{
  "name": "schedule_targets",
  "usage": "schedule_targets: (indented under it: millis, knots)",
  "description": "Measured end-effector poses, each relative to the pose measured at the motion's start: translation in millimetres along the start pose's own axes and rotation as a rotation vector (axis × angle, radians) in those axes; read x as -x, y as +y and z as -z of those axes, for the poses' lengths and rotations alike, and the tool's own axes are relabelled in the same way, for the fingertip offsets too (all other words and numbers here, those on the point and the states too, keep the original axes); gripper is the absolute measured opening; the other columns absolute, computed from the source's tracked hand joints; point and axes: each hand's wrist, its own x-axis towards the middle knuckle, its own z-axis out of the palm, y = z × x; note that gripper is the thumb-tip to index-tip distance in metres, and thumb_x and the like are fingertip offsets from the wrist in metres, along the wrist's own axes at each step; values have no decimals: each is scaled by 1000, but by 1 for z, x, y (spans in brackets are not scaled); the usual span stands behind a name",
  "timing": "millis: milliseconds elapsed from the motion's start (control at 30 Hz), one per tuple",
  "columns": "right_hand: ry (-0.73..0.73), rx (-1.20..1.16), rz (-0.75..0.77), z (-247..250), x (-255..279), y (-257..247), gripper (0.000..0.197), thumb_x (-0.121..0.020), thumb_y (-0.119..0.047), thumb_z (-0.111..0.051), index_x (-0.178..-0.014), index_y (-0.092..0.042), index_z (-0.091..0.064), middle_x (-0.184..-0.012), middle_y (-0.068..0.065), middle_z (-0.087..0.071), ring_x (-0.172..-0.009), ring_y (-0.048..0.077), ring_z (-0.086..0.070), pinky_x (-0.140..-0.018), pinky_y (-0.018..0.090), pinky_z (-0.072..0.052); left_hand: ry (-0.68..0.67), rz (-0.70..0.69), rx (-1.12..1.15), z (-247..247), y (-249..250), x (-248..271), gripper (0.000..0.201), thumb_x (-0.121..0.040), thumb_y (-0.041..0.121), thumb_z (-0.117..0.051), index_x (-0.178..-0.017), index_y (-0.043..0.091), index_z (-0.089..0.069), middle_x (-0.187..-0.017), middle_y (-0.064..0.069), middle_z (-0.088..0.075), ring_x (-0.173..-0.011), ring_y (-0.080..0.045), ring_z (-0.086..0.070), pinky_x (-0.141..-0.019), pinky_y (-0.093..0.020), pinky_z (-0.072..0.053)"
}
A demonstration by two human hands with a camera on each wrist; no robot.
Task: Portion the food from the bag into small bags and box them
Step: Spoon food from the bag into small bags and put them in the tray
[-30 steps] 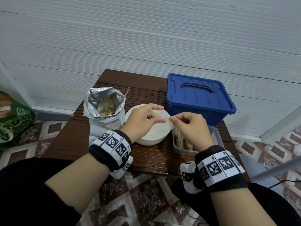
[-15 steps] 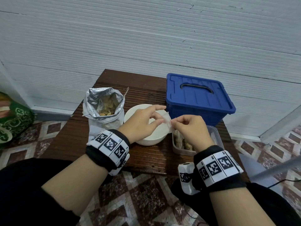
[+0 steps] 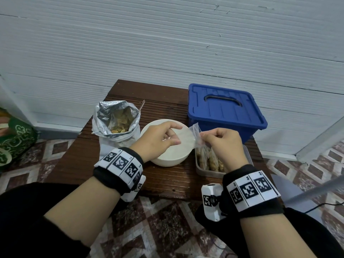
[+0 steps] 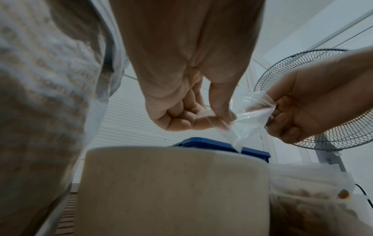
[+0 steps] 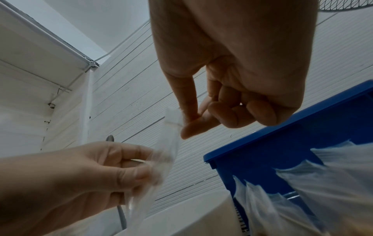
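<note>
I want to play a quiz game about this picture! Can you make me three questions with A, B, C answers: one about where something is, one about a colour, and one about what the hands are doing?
1. Where is the foil bag of food?
A. to the left of the white bowl
B. on top of the blue box
C. on the floor

2. What colour is the lidded box?
A. red
B. green
C. blue

3. What are the hands doing?
A. resting flat on the table
B. both pinching one small clear bag
C. lifting the bowl

Answers:
1 A: it stands left of the white bowl on the table.
2 C: lid and walls are blue.
3 B: the left hand and right hand pinch the small clear bag above the bowl.
</note>
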Motion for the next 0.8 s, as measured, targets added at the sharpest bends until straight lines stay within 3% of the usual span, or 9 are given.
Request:
schedule_targets:
  millis: [100, 167, 233, 400, 567, 800]
  knots:
    - [-7, -1, -4, -1, 0, 0, 20, -82, -18, -69, -63, -18, -71, -74, -10, -72, -88, 9, -65, -92, 44, -51, -9, -42, -60, 2, 2, 1, 50, -86, 22, -70, -132, 22, -52, -113, 14, -63, -105, -1, -55, -98, -19, -40]
    - [9, 1, 2, 0, 1, -1, 22, -82, -17, -68, -60, -18, -70, -73, -10, -72, -87, 8, -65, -92, 43, -51, -15, -68, -108, 2, 6, 4, 73, -77, 38, -77, -140, 26, -44, -134, 14, -51, -124, -1, -43, -109, -22, -29]
    - [19, 5, 18, -1, 2, -2, 24, -83, -18, -68, -59, -18, -69, -71, -10, -71, -86, 6, -64, -91, 41, -51, 7, -111, -165, 1, 12, 6, 88, -66, 52, -79, -143, 32, -40, -142, 17, -42, -133, 0, -31, -111, -22, -18]
    - [-8, 22, 45, -6, 7, -5, 20, -83, -17, -66, -64, -18, -71, -72, -8, -71, -88, 6, -64, -89, 35, -50, 105, -251, -268, -8, 17, 7, 80, -62, 58, -79, -132, 34, -49, -132, 19, -50, -128, 0, -36, -104, -22, -13]
    - [-34, 9, 28, -10, 8, -5, 15, -84, -18, -66, -71, -15, -72, -78, -6, -72, -89, 10, -64, -90, 38, -51, 189, -236, -220, -10, 12, 6, 62, -65, 55, -80, -119, 34, -57, -120, 19, -58, -119, 1, -45, -104, -27, -20]
    - [-56, -2, 38, -13, 11, -6, 15, -87, -20, -64, -74, -14, -71, -73, -4, -71, -85, 8, -63, -83, 28, -48, 210, -223, -191, -11, 14, 7, 57, -65, 54, -80, -113, 34, -58, -115, 20, -59, -115, 2, -47, -106, -30, -23]
